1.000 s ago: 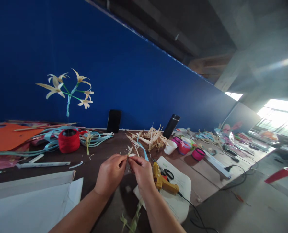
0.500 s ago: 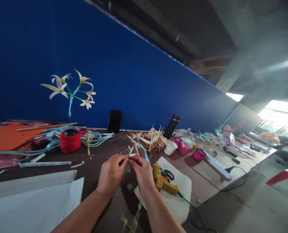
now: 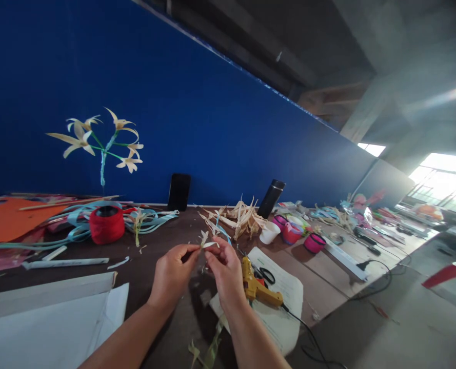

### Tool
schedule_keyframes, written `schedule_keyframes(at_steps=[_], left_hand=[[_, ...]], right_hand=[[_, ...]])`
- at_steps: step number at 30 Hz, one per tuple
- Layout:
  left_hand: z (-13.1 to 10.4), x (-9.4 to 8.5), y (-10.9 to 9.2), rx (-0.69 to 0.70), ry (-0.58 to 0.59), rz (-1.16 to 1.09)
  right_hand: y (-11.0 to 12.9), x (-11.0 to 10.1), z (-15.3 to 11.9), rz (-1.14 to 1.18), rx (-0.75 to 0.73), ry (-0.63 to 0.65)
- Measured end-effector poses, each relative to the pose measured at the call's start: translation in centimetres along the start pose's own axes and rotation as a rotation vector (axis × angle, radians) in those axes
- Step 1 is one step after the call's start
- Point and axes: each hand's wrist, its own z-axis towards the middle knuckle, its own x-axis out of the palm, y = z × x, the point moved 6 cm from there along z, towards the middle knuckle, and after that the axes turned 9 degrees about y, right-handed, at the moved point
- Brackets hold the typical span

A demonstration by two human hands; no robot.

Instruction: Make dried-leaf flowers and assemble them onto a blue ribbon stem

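Observation:
My left hand (image 3: 174,271) pinches the base of a small pale flower (image 3: 204,239) made of thin petal-like strips, above the brown table. Close beside it, my right hand (image 3: 225,264) has its fingers bent round a white petal (image 3: 211,244) of the same piece. The fingertips of both hands nearly meet. A yellow glue gun (image 3: 260,288) lies right of my right hand, on printed paper (image 3: 285,307) with black-handled scissors (image 3: 266,275). Behind the hands is a heap of dry husk strips (image 3: 245,218).
A flower stem with several cream blooms (image 3: 103,159) rises at the left, behind a red roll (image 3: 106,225). A black phone (image 3: 179,191) and a dark bottle (image 3: 271,199) stand near the blue partition (image 3: 212,128). A white cup (image 3: 269,232) and white board (image 3: 51,323) are nearby.
My right hand's fingers have lifted and spread a little around the petal. The small flower shows more of its petals. The view has shifted slightly, so the left-side objects appear further left.

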Motion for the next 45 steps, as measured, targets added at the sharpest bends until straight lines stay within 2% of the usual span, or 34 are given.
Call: schedule_keyframes(at_steps=[10, 17, 29, 34, 39, 45], left_hand=[[-0.4, 0.3, -0.4, 0.039, 0.0, 0.102], [-0.5, 0.3, -0.5, 0.007, 0.008, 0.106], [-0.4, 0.6, -0.5, 0.038, 0.034, 0.07], [-0.5, 0.6, -0.6, 0.046, 0.04, 0.078], [-0.2, 0.6, -0.4, -0.034, 0.049, 0.022], [0.2, 0.6, 0.3, -0.197, 0.052, -0.189]], right_hand=[[0.5, 0.3, 0.1, 0.001, -0.014, -0.032], [0.2, 0.2, 0.0, 0.044, 0.02, -0.018], [0.1, -0.6, 0.4, -0.048, 0.02, -0.05], [0.0, -0.7, 0.4, -0.044, 0.018, -0.022], [0.0, -0.5, 0.6, -0.05, 0.024, -0.001], [0.0, -0.9, 0.7, -0.021, 0.025, -0.019]])
